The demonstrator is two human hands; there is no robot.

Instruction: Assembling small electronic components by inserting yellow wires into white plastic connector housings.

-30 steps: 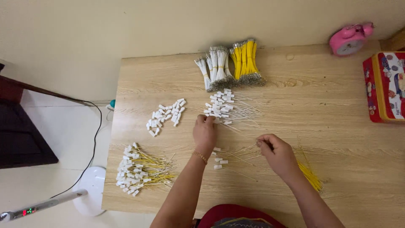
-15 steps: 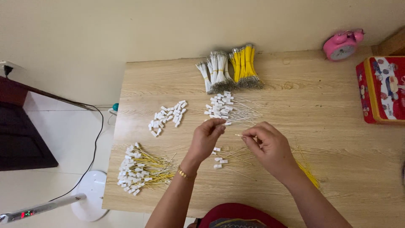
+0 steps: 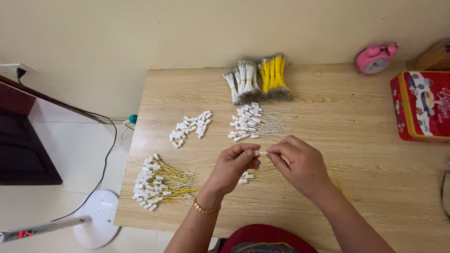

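Note:
My left hand (image 3: pixel 233 166) pinches a small white connector (image 3: pixel 256 153) at its fingertips. My right hand (image 3: pixel 300 163) holds a thin wire (image 3: pixel 264 153) whose end meets that connector, above the middle of the wooden table (image 3: pixel 356 126). Below the hands lie loose white connectors (image 3: pixel 244 177) and thin wires. Just beyond the hands sits a pile of white-wired connectors (image 3: pixel 247 122). A heap of yellow wires with white connectors (image 3: pixel 157 181) lies at the front left.
A heap of bare white connectors (image 3: pixel 191 127) lies left of centre. Bundles of white wires (image 3: pixel 243 84) and yellow wires (image 3: pixel 274 79) stand at the far edge. A pink alarm clock (image 3: pixel 374 58) and red tin box (image 3: pixel 420 106) are at the right. A fan base (image 3: pixel 96 224) stands on the floor.
My left hand left the white-wired pile and came toward me; my right hand rose from the table. The two hands now meet with connector and wire between them.

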